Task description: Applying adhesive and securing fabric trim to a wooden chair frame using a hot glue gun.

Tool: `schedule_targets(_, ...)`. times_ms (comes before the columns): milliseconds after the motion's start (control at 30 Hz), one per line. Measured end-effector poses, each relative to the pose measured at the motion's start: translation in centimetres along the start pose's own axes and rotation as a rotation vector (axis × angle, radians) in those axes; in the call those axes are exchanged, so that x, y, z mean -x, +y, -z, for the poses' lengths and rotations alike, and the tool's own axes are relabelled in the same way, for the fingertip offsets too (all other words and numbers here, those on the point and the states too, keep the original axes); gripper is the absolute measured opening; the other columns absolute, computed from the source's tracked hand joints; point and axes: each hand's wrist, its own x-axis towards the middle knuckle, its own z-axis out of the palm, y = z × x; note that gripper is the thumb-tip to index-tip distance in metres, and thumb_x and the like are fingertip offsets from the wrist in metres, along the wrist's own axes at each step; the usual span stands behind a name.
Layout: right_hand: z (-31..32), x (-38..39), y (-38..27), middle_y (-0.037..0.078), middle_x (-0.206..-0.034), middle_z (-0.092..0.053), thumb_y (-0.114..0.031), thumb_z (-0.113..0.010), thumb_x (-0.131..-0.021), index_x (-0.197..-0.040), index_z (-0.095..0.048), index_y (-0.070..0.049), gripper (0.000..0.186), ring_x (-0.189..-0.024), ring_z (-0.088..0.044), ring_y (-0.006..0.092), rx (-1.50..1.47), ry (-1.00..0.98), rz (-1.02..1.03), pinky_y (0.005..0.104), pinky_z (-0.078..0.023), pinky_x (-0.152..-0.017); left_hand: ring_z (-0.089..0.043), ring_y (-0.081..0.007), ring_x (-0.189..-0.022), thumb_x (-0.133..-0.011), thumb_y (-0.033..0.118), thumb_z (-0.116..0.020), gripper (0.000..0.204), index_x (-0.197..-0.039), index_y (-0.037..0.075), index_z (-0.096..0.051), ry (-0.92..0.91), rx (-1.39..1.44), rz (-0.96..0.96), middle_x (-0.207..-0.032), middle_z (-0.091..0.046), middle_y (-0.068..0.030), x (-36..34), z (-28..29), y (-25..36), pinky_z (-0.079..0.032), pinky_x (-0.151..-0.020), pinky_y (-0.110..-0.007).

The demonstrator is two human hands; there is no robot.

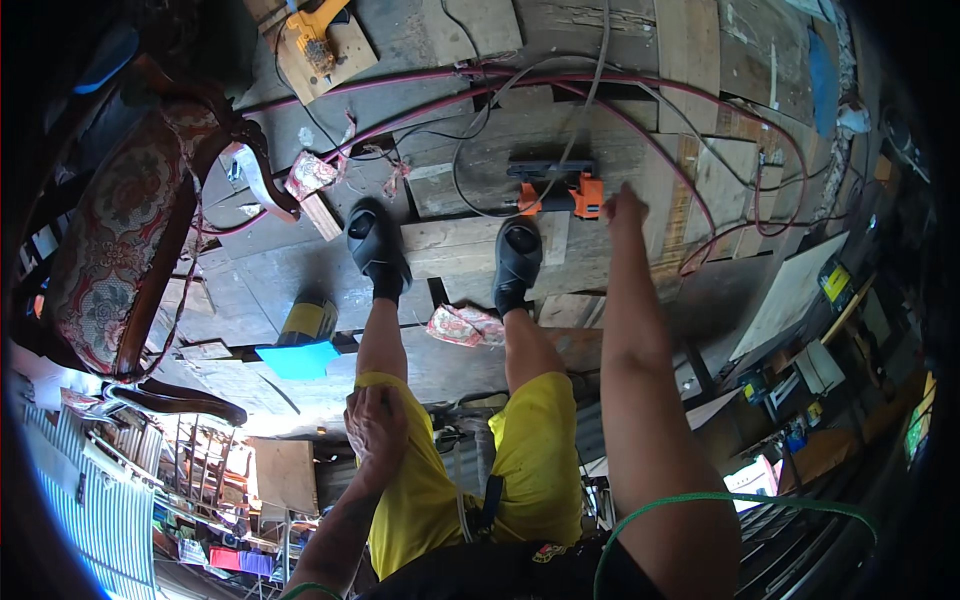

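Note:
My right hand [625,206] reaches down at the end of a straight arm, right beside an orange and black nail gun [588,196] lying on its side on the wooden floor. The fingers look partly spread, with nothing visible in them; whether they touch the tool is too small to tell. Bent over my left thigh, on the yellow shorts [540,430], rests my left hand [378,428]. It holds nothing that I can see. A flowered fabric scrap [465,325] lies between my feet.
At the left, a carved wooden chair [100,270] with flowered upholstery lies tipped. Red hoses [690,90] and grey cords loop across the patchwork board floor [470,245]. A yellow tool [315,45] sits on a board at the top; a yellow-dark can [308,322] stands near a blue sheet [300,360].

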Motion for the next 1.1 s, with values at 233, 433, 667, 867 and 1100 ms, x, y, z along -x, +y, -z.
schedule_targets(233, -9.1, 3.2, 11.7, 0.013, -0.101, -0.069, -0.038, -0.094, -0.086, -0.114, -0.068, -0.001, 0.054, -0.078, -0.07, 0.0259, -0.499, 0.097, -0.22, 0.04, -0.059, -0.059, -0.067, -0.0412, -0.104, -0.096, 0.023, -0.073, 0.019, -0.099, 0.005, -0.071, -0.068, -0.026, 0.018, -0.098, -0.074, -0.0187, -1.0, -0.3, 0.4, -0.052, -0.091, -0.054)
schedule_targets(433, -7.8, 1.3, 9.6, 0.015, -0.108, -0.069, -0.023, -0.092, -0.084, -0.135, -0.057, 0.0, 0.066, -0.094, -0.072, 0.0334, -0.354, 0.158, -0.241, 0.0478, -0.066, -0.072, -0.066, -0.0391, -0.101, -0.093, 0.024, -0.075, 0.015, -0.093, 0.01, -0.07, 0.001, -0.016, -0.053, -0.096, -0.074, -0.0135, -1.1, -0.4, 0.7, -0.051, -0.089, -0.055)
schedule_targets(667, -1.1, 4.7, 7.2, 0.022, -0.113, -0.066, -0.03, -0.095, -0.076, -0.124, -0.049, 0.008, 0.076, -0.103, -0.074, 0.0359, 0.223, 0.565, -0.032, 0.0522, -0.064, -0.087, -0.068, -0.0418, -0.105, -0.095, 0.025, -0.072, 0.02, -0.095, 0.005, -0.072, -0.007, 0.014, -0.026, -0.103, -0.076, -0.0168, -2.0, 0.1, -1.4, -0.051, -0.094, -0.054)
schedule_targets(867, 15.7, 12.3, -0.2, 0.022, -0.114, -0.069, -0.03, -0.094, -0.073, -0.125, -0.051, 0.003, 0.075, -0.105, -0.075, 0.0383, 0.232, 0.818, 0.095, 0.0536, -0.063, -0.092, -0.067, -0.0417, -0.103, -0.099, 0.025, -0.068, 0.02, -0.102, 0.005, -0.07, 0.016, 0.094, -0.251, -0.103, -0.074, -0.0192, -3.2, 1.4, -1.1, -0.05, -0.094, -0.054)
schedule_targets(1100, 17.8, 34.2, -10.6, 0.02, -0.095, -0.079, -0.033, -0.092, -0.072, -0.102, -0.075, 0.009, 0.054, -0.085, -0.079, 0.0354, -0.058, 0.562, 0.317, 0.0536, -0.064, -0.071, -0.071, -0.0419, -0.101, -0.1, 0.008, -0.069, 0.017, -0.116, 0.005, -0.065, 0.218, 0.461, -0.629, -0.111, -0.073, -0.0196, 2.4, 14.2, -1.8, -0.056, -0.089, -0.052)
